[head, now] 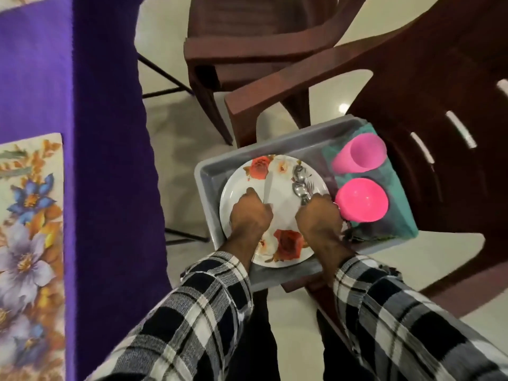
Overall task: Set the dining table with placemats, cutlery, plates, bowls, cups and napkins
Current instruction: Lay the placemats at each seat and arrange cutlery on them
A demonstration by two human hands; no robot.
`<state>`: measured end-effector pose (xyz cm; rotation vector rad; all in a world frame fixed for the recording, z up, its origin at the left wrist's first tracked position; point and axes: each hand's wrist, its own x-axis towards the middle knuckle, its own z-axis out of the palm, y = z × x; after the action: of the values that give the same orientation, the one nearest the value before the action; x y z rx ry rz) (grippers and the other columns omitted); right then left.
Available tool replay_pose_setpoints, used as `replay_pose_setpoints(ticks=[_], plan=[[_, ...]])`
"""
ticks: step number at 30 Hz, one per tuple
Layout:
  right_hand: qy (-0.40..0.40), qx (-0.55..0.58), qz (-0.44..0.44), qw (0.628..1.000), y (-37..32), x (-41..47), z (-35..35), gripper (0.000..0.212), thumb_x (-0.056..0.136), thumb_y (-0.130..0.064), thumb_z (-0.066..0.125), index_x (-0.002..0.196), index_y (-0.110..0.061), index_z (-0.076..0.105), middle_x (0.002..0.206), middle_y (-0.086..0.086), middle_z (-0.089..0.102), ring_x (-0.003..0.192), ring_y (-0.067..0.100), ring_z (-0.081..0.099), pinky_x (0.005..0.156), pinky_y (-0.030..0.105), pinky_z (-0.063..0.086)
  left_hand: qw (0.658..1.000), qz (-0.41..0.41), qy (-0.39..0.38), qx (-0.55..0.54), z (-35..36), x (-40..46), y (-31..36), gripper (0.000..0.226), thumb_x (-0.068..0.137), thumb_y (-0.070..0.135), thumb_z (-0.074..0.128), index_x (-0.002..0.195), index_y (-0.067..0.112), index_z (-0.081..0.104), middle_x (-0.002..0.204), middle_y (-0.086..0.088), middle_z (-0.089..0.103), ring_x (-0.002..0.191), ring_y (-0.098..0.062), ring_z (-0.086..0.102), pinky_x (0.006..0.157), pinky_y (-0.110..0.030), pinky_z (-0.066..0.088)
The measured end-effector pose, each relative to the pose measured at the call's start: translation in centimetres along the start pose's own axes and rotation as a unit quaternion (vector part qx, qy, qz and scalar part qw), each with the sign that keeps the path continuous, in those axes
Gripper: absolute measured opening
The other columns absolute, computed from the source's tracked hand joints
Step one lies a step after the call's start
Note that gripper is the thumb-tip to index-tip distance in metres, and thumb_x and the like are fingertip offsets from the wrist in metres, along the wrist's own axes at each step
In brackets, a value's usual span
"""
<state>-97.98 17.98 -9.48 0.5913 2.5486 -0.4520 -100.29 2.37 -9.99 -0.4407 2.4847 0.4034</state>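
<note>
- Your left hand (251,213) curled round a slim steel knife (268,188), blade pointing away from you.
- Your right hand (319,215) gripped bunched steel spoons and forks (301,184), heads pointing away.
- Both were over a round floral plate (286,204) in a grey plastic tray (209,174) on a brown chair (439,105).
- Beside it: pink cup (360,154), pink bowl (361,200), teal napkin (401,215); floral placemat (30,215) lay on the purple cloth (110,133).

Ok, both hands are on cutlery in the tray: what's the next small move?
Probably lift both hands straight up off the floral plate: the left hand grips the knife, the right hand holds the spoons and fork. Then carry them to the floral placemat.
</note>
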Motion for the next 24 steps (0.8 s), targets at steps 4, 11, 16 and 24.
replay_pose_setpoints(ticks=[4,11,16,24], plan=[[0.006,-0.013,-0.012,1.0,0.7,1.2,0.7,0.031,0.087,-0.023,0.069,0.114,-0.01,0.066,0.12,0.014,0.066,0.109,0.035,0.068,0.086,0.038,0.056,0.998,-0.058,0.021,-0.032,1.2,0.4,0.2,0.039,0.095,0.049,0.069,0.118,0.019,0.062,0.119,-0.005,0.07,0.109,-0.033,0.069,0.09,-0.044,0.06],[-0.003,0.056,-0.006,0.998,-0.1,1.7,0.6,0.031,0.085,-0.01,0.061,0.116,-0.008,0.057,0.111,0.016,0.072,0.106,0.038,0.07,0.084,0.042,0.057,0.985,-0.124,0.005,-0.12,1.2,0.5,0.8,0.025,0.09,0.038,0.073,0.102,0.016,0.072,0.104,-0.005,0.076,0.094,-0.033,0.073,0.073,-0.035,0.06],[-0.016,0.168,0.044,0.985,0.3,1.7,1.0,0.045,0.078,-0.006,0.065,0.117,-0.013,0.044,0.109,0.016,0.07,0.102,0.039,0.069,0.084,0.044,0.058,0.988,-0.099,-0.022,-0.12,0.6,0.2,0.0,0.016,0.086,0.035,0.064,0.085,0.019,0.067,0.087,0.001,0.072,0.081,-0.027,0.069,0.074,-0.038,0.063],[-0.046,0.235,0.085,0.967,0.4,0.9,0.9,0.035,0.081,-0.013,0.064,0.113,-0.018,0.05,0.105,0.011,0.069,0.095,0.035,0.067,0.08,0.038,0.057,0.975,-0.086,-0.04,-0.201,-0.4,-0.3,-2.1,0.018,0.087,0.03,0.072,0.074,0.017,0.069,0.072,0.003,0.072,0.071,-0.022,0.071,0.071,-0.039,0.064]])
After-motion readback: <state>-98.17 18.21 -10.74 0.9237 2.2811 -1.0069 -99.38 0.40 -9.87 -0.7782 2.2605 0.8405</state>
